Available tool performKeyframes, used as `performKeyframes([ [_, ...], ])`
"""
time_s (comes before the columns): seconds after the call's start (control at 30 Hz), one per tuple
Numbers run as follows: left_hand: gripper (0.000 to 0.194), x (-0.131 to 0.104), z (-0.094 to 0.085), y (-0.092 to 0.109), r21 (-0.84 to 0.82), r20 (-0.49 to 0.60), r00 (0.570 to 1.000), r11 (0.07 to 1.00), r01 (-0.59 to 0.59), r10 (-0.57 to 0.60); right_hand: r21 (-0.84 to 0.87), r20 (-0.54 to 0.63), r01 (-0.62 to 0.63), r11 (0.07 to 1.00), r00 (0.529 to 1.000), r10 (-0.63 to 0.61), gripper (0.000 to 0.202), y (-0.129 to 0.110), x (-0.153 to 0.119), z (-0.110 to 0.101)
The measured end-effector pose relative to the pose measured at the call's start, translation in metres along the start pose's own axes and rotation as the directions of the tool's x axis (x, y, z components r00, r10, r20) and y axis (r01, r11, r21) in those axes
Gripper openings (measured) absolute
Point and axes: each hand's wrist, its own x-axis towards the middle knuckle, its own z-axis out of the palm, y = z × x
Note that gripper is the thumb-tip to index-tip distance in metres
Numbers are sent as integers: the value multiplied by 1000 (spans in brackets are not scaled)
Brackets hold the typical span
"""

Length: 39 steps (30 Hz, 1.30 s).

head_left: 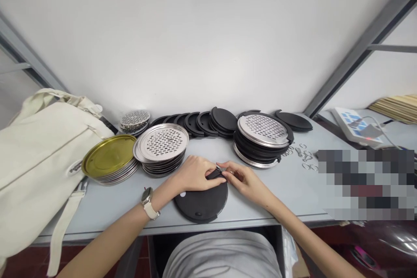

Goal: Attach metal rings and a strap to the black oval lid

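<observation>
A round black disc-shaped lid [203, 204] lies near the table's front edge, with a white spot on its left side and a small knob at the front. My left hand [197, 173] is closed on its far edge, thumb laid across the top. My right hand [243, 180] pinches a small shiny metal piece [219, 168] at the lid's far right edge, against the left fingertips. It looks like a ring, but the fingers hide most of it.
Grater plates [167, 143] and gold-topped discs [109, 156] are stacked on the left. A mixed stack [263, 132] stands right, near loose metal rings [304, 154]. Black parts [195, 124] line the wall. A cream bag [48, 152] covers the table's left end.
</observation>
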Motion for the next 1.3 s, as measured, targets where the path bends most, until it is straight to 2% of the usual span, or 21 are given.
performKeyframes([
  [0.5, 48, 0, 3, -1, 37, 1, 1000, 999, -9, 9, -99, -19, -2, 995, 1000, 0, 32, -5, -2, -1],
  [0.77, 47, 3, 4, -1, 59, -20, 1000, 998, 5, -4, -5, -10, -22, 1000, 1000, 22, 33, 3, 0, 0],
  [0.93, 47, 2, 3, -1, 66, -10, 1000, 998, -5, 6, 32, 40, -20, 999, 999, 18, 32, 0, 1, -3],
  [1.3, 47, 3, 1, 2, 83, 4, 1000, 996, -15, 14, 76, 57, -33, 997, 998, 28, 35, -4, 4, -5],
])
